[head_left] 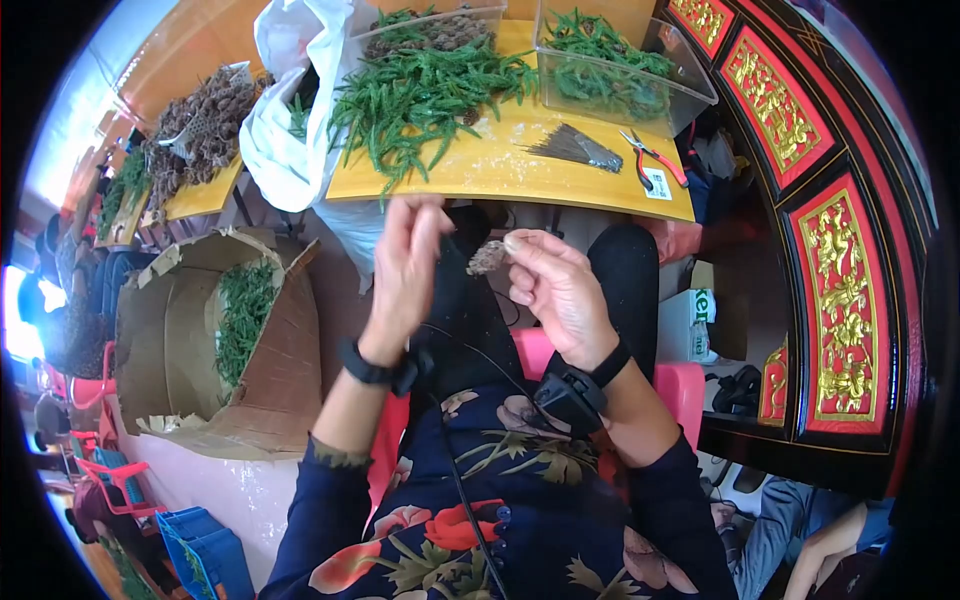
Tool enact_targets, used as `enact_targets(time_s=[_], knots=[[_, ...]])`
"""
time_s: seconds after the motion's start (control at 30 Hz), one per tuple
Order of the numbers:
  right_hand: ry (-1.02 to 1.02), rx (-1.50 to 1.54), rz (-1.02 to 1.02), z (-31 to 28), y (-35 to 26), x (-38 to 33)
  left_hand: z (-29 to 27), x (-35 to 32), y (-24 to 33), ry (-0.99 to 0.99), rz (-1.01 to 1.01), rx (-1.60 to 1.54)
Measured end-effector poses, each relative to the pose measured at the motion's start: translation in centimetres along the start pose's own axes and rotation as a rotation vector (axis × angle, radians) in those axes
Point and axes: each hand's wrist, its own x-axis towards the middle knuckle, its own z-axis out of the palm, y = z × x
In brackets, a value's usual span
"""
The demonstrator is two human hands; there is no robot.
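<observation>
My right hand (556, 292) pinches a small brown pine cone (487, 258) between thumb and fingers, above my lap. Left of it, my left hand (406, 256) is raised just short of the table's front edge, apart from the cone. Its fingers look curled but are smeared by motion, so whether they hold anything cannot be made out. On the yellow table (480, 180) beyond lie a heap of green artificial pine sprigs (420, 100), a fan of thin dark wires (575, 147) and red-handled pliers (655, 158).
Clear plastic bins (625, 100) with greenery stand at the back. A white plastic bag (290, 140) hangs at the table's left, near piled pine cones (205, 120). A cardboard box (270, 350) stands lower left; a carved red-and-gold panel (840, 300) is at right. Cables run across my lap.
</observation>
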Motion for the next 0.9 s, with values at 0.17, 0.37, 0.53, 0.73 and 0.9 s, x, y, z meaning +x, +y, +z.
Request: enact_targets(time_s=[0.17,0.37,0.53,0.73,0.9], knots=[[0.012,0.055,0.004,-1.1,0.7,-1.0,-3.5,8.5,-7.4,0.127,0.277,0.835],[0.079,0.047,0.037,-2.5,1.9,-1.4,-4.9,11.3,-9.2,0.030,0.297,1.164],[0.122,0.039,0.065,-2.2,2.7,-1.5,-6.9,11.6,-8.5,0.152,0.331,0.974],[0.059,0.007,0.102,-2.3,3.5,-1.6,-10.3,9.5,-6.6,0.314,0.098,0.141],[0.004,-0.094,0.088,-1.1,3.4,-0.9,-10.4,2.5,-2.6,0.266,-0.106,-0.480]])
